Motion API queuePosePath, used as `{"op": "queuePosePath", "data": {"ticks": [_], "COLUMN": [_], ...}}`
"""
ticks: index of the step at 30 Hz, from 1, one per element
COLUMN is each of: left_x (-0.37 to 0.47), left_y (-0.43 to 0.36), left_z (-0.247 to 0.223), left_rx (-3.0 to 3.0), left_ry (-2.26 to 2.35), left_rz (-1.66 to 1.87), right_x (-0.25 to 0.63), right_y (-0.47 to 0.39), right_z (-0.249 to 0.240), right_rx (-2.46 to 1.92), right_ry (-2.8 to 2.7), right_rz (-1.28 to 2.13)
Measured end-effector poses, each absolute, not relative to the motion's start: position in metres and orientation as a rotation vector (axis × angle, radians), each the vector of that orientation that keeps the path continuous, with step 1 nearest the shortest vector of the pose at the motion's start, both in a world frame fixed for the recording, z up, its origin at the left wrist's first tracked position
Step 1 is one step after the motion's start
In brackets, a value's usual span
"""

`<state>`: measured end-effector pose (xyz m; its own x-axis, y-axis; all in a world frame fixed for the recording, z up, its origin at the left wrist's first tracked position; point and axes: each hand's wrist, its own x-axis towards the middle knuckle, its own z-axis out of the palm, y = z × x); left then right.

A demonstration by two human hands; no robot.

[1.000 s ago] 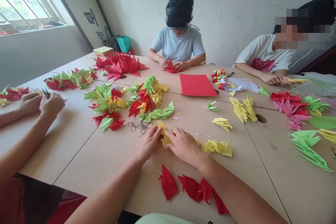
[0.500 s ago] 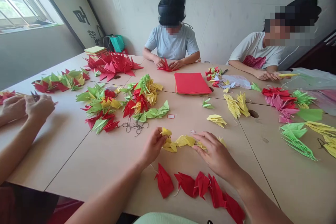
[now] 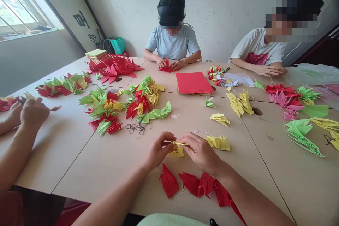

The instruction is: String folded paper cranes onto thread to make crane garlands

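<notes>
My left hand (image 3: 160, 150) and my right hand (image 3: 201, 151) meet over the near part of the table. Between their fingertips is a flat, folded yellow paper crane (image 3: 179, 143), pinched from both sides. Just beneath it lie more yellow paper cranes (image 3: 177, 152), partly hidden by my fingers. Beyond my right hand is a short row of yellow cranes (image 3: 218, 143). Closer to my body, a red paper crane (image 3: 168, 182) with white thread lies beside a line of red cranes (image 3: 191, 184); my right forearm covers some of that line.
Green, red and yellow crane strings (image 3: 102, 107) lie left of centre, with tangled black thread (image 3: 138, 127) nearby. A red paper stack (image 3: 194, 82) sits mid-table. Green folded bundles (image 3: 304, 137) are at right. Co-workers sit opposite; another person's hands (image 3: 34, 112) work at left.
My right hand has moved left to meet my left hand, and both now pinch a yellow crane. The yellow slip has gone from view at the right co-worker's hands.
</notes>
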<state>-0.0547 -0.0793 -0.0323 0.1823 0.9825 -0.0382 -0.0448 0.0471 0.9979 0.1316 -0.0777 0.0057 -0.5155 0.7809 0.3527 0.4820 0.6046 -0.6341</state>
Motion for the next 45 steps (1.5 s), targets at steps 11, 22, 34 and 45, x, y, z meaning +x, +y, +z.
{"op": "queuePosePath", "data": {"ticks": [11, 22, 34, 45], "left_x": [-0.053, -0.059, -0.06, -0.059], "left_y": [-0.08, -0.077, -0.083, -0.09], "left_z": [-0.031, -0.027, -0.018, 0.01], "left_rx": [1.097, 0.968, 1.13, 1.351], "left_ry": [1.024, 0.932, 0.933, 0.944], "left_rz": [1.086, 1.09, 0.82, 0.745], "right_x": [0.147, 0.152, 0.163, 0.154], "right_y": [-0.082, -0.09, -0.101, -0.107], "right_z": [-0.003, 0.0, 0.013, 0.012], "right_rx": [-1.078, -1.071, -1.083, -1.1], "right_ry": [-2.165, -2.144, -2.101, -2.129], "right_rz": [0.517, 0.405, 0.317, 0.458]}}
